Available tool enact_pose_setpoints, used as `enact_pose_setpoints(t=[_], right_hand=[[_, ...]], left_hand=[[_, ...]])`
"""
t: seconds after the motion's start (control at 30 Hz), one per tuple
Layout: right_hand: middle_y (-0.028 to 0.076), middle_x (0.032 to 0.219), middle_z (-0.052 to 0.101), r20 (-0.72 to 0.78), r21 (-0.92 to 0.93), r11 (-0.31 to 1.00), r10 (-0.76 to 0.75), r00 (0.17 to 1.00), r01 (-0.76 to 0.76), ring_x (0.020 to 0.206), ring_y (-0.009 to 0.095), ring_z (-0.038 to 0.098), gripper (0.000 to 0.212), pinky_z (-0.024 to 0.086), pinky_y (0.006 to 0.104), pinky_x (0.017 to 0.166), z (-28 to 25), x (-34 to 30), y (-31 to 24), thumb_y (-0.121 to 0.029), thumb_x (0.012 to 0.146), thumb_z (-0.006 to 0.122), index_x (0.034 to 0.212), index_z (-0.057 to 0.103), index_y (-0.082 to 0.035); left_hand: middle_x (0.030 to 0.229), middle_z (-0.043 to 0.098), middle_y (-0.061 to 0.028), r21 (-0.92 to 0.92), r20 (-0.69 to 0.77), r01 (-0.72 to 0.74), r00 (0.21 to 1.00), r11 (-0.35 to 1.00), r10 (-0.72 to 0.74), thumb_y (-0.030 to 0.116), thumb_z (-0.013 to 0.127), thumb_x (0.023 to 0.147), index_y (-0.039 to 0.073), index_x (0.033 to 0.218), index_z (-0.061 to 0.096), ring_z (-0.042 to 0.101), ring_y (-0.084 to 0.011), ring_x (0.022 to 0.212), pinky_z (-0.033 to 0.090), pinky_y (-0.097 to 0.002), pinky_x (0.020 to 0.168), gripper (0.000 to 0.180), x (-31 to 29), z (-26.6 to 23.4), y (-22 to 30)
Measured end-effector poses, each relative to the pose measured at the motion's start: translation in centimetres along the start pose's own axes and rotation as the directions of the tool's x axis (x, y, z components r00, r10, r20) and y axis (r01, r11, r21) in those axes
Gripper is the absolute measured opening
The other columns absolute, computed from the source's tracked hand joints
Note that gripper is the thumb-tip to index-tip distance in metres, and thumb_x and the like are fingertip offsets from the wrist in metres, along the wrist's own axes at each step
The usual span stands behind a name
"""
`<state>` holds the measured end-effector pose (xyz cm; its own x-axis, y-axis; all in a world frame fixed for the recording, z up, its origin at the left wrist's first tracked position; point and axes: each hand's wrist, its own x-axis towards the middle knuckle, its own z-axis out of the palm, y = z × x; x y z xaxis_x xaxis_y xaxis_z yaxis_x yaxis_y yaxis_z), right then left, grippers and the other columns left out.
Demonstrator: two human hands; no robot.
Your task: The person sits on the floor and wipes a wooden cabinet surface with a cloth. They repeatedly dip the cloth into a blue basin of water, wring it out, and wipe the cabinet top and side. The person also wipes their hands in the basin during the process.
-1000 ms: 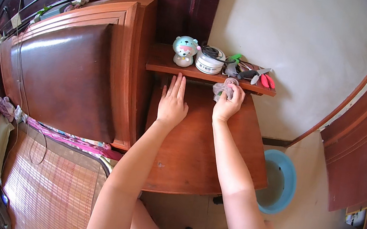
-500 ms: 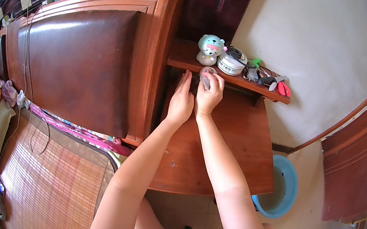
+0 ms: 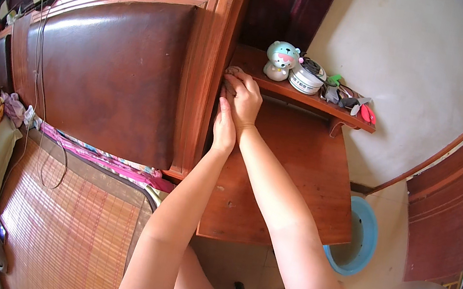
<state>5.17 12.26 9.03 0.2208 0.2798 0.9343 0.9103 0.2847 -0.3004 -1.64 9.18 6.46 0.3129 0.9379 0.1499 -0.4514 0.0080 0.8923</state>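
Observation:
My right hand is closed on a crumpled greyish-brown cloth, which shows only in part above and beside the fingers. It presses at the left end of the small raised wooden shelf, close to the headboard's edge post. Just below, my left hand is held flat with its fingers stretched out, touching the right hand's wrist side. Its fingers hold nothing that I can see. Both forearms reach across the reddish-brown wooden nightstand.
On the shelf stand a mint-and-white bear figurine, a round white container with a black cable, and red-handled scissors or pliers. A blue basin holding water sits on the floor at right. Left lies a bed with a bamboo mat.
My right hand, with the cloth, has moved left from the shelf's front edge to its end by the headboard. My left hand has dropped lower, below it. The view has shifted slightly.

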Motion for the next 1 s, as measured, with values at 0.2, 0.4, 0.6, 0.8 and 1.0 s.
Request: enact_pose_setpoints(t=[0.2,0.4,0.6,0.8,1.0], right_hand=[[0.003,0.101,0.067,0.115,-0.029,1.0,0.013,0.993,-0.01,0.092,0.024,0.064,0.021,0.054,0.0334,0.08,-0.6,-0.2,0.3,-0.006,0.071,0.071,0.091,0.073,-0.011],[0.002,0.104,0.067,0.255,-0.027,0.999,0.039,0.966,-0.033,0.093,0.026,0.061,0.025,0.053,0.036,0.082,-4.0,-3.3,3.0,-0.002,0.072,0.065,0.095,0.072,-0.011],[0.006,0.103,0.066,0.334,-0.113,0.916,0.399,0.854,-0.384,0.096,0.03,0.063,0.026,0.052,0.0386,0.083,-10.3,-6.0,4.5,-0.006,0.076,0.065,0.101,0.068,-0.009],[0.011,0.119,0.061,0.538,-0.27,0.954,0.26,0.802,-0.128,0.114,0.033,0.054,0.039,0.047,0.0423,0.095,-10.1,-10.0,5.4,-0.012,0.078,0.068,0.117,0.064,-0.01],[0.011,0.119,0.062,0.616,-0.314,0.943,0.291,0.732,-0.111,0.108,0.034,0.055,0.038,0.047,0.0386,0.096,-8.4,-9.2,6.7,0.0,0.079,0.062,0.116,0.065,-0.008]], left_hand=[[0.155,0.028,-0.0129,0.034,-0.001,-0.045,0.999,0.998,0.045,0.06,0.019,0.1,0.005,0.151,0.024,0.027,-0.0238,0.141,0.021,-0.0345,0.115,0.076,-0.8,0.5,-0.1],[0.144,0.045,-0.0166,0.285,-0.007,0.045,0.999,0.957,-0.045,0.055,0.027,0.101,-0.001,0.141,0.043,0.037,-0.0263,0.137,0.028,-0.0344,0.111,0.07,-1.3,-0.8,-2.4],[0.14,0.048,-0.0157,0.931,0.352,-0.35,0.936,0.101,-0.007,0.032,0.053,0.094,0.003,0.135,0.049,0.039,-0.0332,0.134,0.033,-0.0412,0.111,0.051,-3.4,-3.1,-3.9],[0.153,0.028,-0.0169,0.929,0.359,-0.369,0.918,-0.033,-0.171,0.035,0.052,0.093,0.0,0.147,0.028,0.023,-0.0319,0.144,0.017,-0.0443,0.119,0.068,-4.6,-3.7,-5.1],[0.152,0.027,-0.0235,0.926,0.377,-0.377,0.926,0.013,-0.028,0.035,0.047,0.094,-0.005,0.147,0.021,0.021,-0.0331,0.144,0.015,-0.0436,0.119,0.071,-5.1,-3.6,-5.8]])
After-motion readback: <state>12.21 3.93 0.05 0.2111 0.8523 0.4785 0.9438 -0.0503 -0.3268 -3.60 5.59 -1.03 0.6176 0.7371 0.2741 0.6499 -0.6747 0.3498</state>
